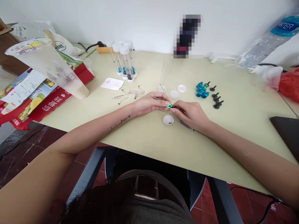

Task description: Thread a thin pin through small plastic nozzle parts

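Observation:
My left hand [151,103] and my right hand [190,114] meet over the middle of the pale table [144,137], both pinching a small green piece [169,106]. A thin metal pin [153,96] sticks out above my left fingers. Under my right palm lies a metal tool [187,125]; whether the hand grips it is unclear. A white cap [168,119] holding small dark bits sits just below the hands.
Three more white caps [174,94] lie beyond the hands, then blue-green pieces [201,90] and black pegs [216,98] to the right. Loose pins [130,93], capped tubes [125,60] and a paper cup [53,67] stand left. A dark slab [288,130] is at the right edge.

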`<state>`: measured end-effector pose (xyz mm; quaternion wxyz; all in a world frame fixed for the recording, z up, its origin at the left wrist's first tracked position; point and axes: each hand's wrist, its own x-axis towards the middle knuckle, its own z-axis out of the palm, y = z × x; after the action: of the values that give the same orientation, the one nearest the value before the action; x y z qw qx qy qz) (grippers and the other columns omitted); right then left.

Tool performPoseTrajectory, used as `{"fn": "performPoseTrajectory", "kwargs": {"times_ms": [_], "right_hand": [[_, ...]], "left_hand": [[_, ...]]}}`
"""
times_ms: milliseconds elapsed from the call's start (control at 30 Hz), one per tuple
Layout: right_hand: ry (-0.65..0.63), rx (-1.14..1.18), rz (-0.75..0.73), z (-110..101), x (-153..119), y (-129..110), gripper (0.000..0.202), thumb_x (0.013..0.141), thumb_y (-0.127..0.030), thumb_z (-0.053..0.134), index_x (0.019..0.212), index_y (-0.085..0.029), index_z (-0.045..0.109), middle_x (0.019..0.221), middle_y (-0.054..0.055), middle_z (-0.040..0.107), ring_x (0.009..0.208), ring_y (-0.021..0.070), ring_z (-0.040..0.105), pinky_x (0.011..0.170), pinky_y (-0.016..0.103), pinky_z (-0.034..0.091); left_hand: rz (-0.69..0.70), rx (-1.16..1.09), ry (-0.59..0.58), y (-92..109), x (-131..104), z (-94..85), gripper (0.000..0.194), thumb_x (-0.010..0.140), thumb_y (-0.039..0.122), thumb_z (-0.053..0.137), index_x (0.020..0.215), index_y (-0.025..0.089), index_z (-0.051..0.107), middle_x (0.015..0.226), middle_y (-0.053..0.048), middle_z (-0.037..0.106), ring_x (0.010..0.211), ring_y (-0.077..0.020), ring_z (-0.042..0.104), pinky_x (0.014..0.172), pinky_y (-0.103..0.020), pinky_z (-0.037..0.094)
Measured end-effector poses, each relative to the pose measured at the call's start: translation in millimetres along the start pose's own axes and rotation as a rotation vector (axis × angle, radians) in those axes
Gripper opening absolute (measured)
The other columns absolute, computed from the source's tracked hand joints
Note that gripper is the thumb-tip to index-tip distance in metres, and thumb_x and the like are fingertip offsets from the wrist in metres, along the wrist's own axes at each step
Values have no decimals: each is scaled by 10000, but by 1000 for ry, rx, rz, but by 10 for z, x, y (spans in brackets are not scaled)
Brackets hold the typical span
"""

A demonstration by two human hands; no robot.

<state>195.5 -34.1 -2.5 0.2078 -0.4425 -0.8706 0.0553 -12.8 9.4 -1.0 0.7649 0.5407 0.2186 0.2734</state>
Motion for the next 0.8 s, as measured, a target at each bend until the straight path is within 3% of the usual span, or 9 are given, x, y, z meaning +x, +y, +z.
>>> {"fn": "performPoseTrajectory", "kwargs": {"times_ms": [800], "right_hand": [[-26, 33, -4, -13, 9, -14, 466, 905, -511, 353, 832, -112, 583, 642, 18, 536, 524, 7, 402, 538, 126, 259]], "left_hand": [[-10, 27, -36, 9, -10, 6, 257, 706, 229, 692, 894, 83, 594, 837, -50, 619, 832, -121, 614, 870, -318, 464]]}}
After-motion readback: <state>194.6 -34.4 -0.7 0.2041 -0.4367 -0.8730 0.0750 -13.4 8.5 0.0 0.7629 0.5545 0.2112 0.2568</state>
